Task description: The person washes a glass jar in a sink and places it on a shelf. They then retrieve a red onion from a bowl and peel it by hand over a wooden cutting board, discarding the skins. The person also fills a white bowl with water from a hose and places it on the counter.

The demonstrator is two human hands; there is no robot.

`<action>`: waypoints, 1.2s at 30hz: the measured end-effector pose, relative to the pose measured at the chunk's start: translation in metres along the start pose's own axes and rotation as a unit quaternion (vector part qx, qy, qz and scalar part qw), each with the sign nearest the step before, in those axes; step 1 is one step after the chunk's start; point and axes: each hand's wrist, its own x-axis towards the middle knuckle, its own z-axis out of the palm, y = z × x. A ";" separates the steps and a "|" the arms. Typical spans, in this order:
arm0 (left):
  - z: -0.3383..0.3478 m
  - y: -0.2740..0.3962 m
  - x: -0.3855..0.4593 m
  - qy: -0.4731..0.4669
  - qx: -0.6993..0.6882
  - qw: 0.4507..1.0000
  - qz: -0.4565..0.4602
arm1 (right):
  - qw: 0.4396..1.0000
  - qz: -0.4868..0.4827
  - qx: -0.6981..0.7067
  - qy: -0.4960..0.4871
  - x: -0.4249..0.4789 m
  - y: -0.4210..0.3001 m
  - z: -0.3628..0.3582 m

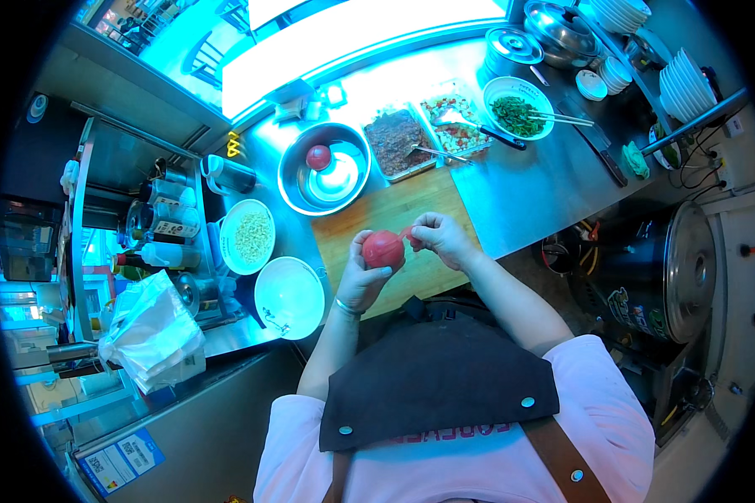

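Note:
A round red vegetable (pixel 384 249), perhaps a red onion, rests in my left hand (pixel 363 276), whose fingers and thumb curl around it. My right hand (pixel 439 237) pinches a thin red strip (pixel 409 234), which looks like peel and reaches across to the vegetable. Both hands are above a wooden cutting board (pixel 409 195). Just beyond the board, a steel basin (pixel 292 188) holds a second round red vegetable (pixel 318 158).
Behind the board stand a tray of dark minced food (pixel 397 141), a tray of diced vegetables (pixel 456 100) and a bowl of chopped greens (pixel 517 116). A knife (pixel 607 165) lies to the right. At left are a bowl of pale bits (pixel 251 236) and a white bowl (pixel 289 295).

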 end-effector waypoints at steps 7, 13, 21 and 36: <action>0.000 -0.001 -0.002 -0.041 -0.096 0.994 -0.030 | 0.986 0.067 0.150 -0.020 -0.002 0.002 -0.005; 0.001 0.000 -0.002 -0.047 -0.066 0.996 -0.033 | 0.959 0.087 0.261 -0.071 -0.015 -0.023 0.008; -0.006 -0.004 0.001 -0.058 -0.066 0.995 -0.040 | 0.990 -0.048 -0.074 -0.107 -0.011 -0.018 0.014; -0.019 0.000 -0.005 -0.082 -0.138 0.985 -0.062 | 0.984 -0.044 -0.165 0.046 0.014 0.033 -0.044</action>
